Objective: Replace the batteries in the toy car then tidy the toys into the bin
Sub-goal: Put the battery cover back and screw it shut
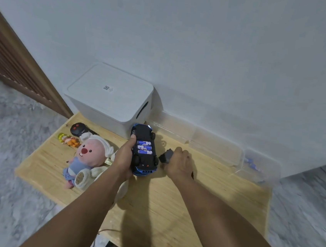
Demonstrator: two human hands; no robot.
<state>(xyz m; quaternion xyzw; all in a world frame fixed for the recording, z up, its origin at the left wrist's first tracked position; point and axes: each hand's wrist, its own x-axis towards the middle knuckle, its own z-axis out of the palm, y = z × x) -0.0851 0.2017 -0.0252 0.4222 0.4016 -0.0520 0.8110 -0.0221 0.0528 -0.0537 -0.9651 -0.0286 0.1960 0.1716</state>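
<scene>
Batteries (144,147) look like they're in: three blue-and-white cells sit side by side in the open compartment on the underside of the toy car (144,151), which is flipped belly-up. Left hand (123,159) has the car by its left side, fingers wrapped around the body with the thumb up near the front wheel, propping it just over the desk (169,204). Right hand (180,163) is right beside it, fingers pinched on a small dark piece (166,156), my guess is that's the battery cover, but it's blurry so don't quote me.

So progress-wise: swap seems mostly done, cover not on yet. None of the tidying has started. Pink plush (86,158), little orange figure (68,140) and the black remote (79,129) are all lying on the desk to the left, and the white bin (110,99) at the back against the wall has its lid on. A clear container (258,167) at the right has a few blue things in it, maybe the old cells, can't really tell.

Labels: the bin lid has a small sticker with a QR code, text too tiny to read. Battery print isn't legible either
</scene>
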